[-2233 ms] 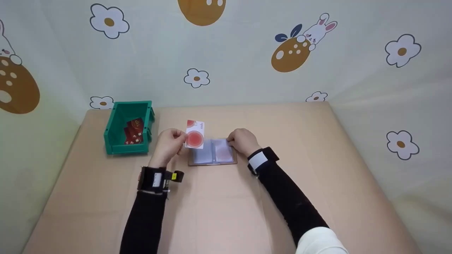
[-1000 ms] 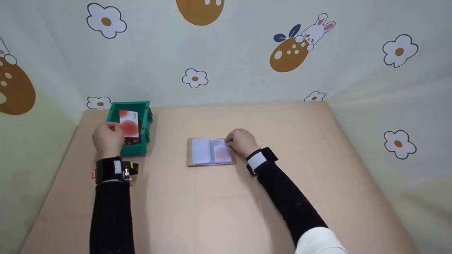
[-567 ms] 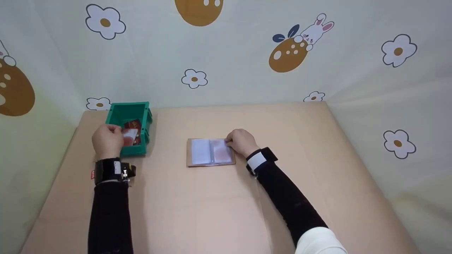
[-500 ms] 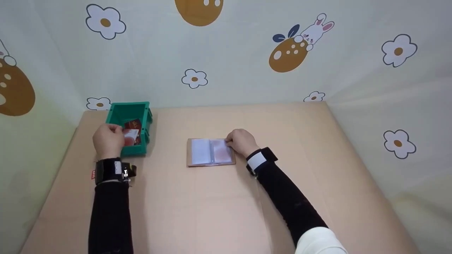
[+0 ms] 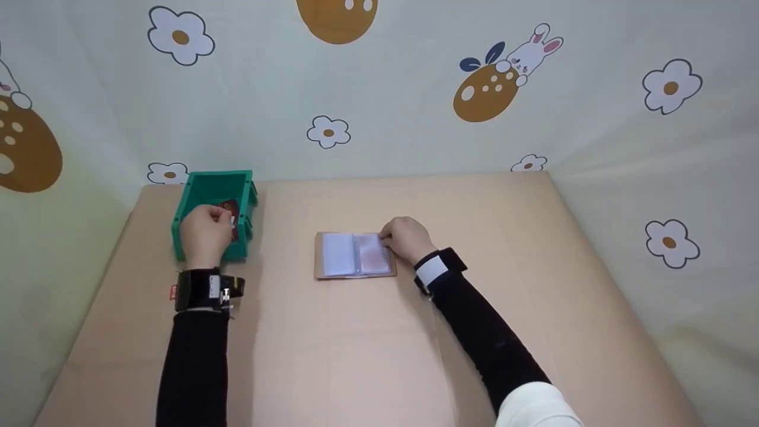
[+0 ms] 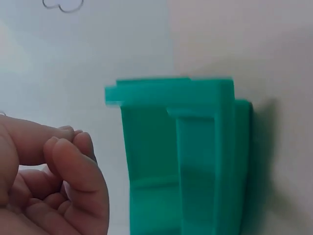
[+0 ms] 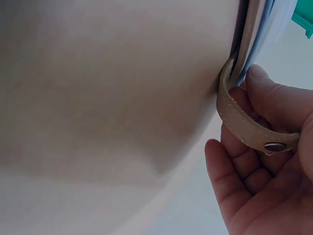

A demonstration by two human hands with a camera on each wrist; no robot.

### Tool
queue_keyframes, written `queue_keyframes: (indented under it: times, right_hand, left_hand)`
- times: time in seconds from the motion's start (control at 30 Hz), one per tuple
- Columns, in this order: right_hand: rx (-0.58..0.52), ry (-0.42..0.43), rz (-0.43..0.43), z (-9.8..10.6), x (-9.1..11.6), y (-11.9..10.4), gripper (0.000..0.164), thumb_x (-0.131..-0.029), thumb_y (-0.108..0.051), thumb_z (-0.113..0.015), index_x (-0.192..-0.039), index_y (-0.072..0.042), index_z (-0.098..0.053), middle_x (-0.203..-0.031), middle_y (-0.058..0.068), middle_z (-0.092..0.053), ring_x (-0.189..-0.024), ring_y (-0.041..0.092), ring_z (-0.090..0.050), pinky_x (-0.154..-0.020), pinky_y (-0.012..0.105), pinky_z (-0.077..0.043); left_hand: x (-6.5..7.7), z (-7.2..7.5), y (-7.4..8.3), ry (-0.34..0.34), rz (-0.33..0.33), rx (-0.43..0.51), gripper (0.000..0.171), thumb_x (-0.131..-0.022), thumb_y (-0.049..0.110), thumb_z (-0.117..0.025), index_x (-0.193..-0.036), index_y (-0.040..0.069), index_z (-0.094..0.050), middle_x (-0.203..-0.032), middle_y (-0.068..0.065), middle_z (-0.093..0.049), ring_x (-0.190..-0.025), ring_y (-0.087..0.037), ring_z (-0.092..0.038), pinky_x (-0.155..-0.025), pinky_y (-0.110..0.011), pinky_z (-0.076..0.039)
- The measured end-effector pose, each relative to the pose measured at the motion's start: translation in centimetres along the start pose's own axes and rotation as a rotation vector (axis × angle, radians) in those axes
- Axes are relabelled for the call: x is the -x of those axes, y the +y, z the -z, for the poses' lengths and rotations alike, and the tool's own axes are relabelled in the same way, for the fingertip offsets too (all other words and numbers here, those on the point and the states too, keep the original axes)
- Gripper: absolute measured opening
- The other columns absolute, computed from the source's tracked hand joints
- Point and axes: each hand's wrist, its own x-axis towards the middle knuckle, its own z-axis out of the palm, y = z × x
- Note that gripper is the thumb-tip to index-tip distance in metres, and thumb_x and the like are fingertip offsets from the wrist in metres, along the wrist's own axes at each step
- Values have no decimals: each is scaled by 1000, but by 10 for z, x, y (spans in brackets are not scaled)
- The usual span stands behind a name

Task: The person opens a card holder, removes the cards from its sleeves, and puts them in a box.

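My left hand point(image 5: 204, 236) is over the green plastic bin point(image 5: 237, 251), its thumb and fingertips drawn together. No card shows between those fingers in the left wrist view, where the bin stands beside the hand. A dark red card point(image 5: 230, 207) shows in the bin past my knuckles; the hand hides much of the inside. On the table lies a brown leather card holder point(image 5: 318, 256), spread wide with clear sleeves. My right hand point(image 5: 409, 237) pinches its right edge, the thumb point(image 7: 261, 78) on the inner side. The holder's strap point(image 7: 239, 122) with a metal snap loops across the right fingers.
The bin sits at the table's back left, left of the card holder. Behind the tan table point(image 5: 356, 344) rises a pale wall cloth point(image 5: 403, 107) printed with flowers and rabbits. Cloth also hangs at both sides.
My left hand carried a white and red card leftward from the holder and lowered it into the bin. Now that card is out of sight and the hand has shifted right. The right hand stayed.
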Motion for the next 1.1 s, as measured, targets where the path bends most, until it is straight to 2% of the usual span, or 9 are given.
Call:
queue_keyframes:
  times: [0.17,0.3,0.63,0.93,1.1]
  right_hand:
    - [-18,10,-1,1,0,0,14,-86,-11,-76,-100,-9,-79,-102,6,-74,-100,24,-67,-89,37,-51]
    - [-23,16,-6,0,-1,1,14,-86,-11,-77,-99,-9,-79,-101,6,-74,-99,23,-68,-88,37,-51]
    - [-7,1,-11,0,-2,2,14,-86,-13,-76,-100,-10,-79,-103,5,-74,-100,23,-68,-89,36,-51]
    - [-16,-7,-19,0,-2,0,14,-87,-13,-76,-100,-10,-79,-102,5,-74,-101,23,-67,-89,37,-51]
    - [-14,-4,-9,1,-1,0,14,-87,-12,-76,-100,-9,-79,-103,6,-74,-101,24,-67,-90,37,-51]
  left_hand:
    - [11,-15,15,-27,-79,0,30,-100,19,-51,-112,-5,-63,-106,-20,-62,-91,-31,-57,-76,-39,-44]
    - [17,-30,25,-82,-130,-5,28,-98,20,-55,-107,-5,-64,-101,-20,-63,-88,-32,-56,-77,-43,-46]
    - [28,-76,37,-225,-190,-40,19,-95,17,-61,-96,-2,-64,-92,-16,-64,-84,-31,-59,-76,-43,-48]
    - [39,-109,44,-247,-272,-84,11,-87,10,-63,-83,0,-63,-81,-12,-64,-77,-30,-59,-73,-43,-48]
    - [43,-119,45,-270,-273,-98,9,-86,8,-65,-81,1,-62,-77,-9,-61,-73,-27,-59,-69,-39,-48]
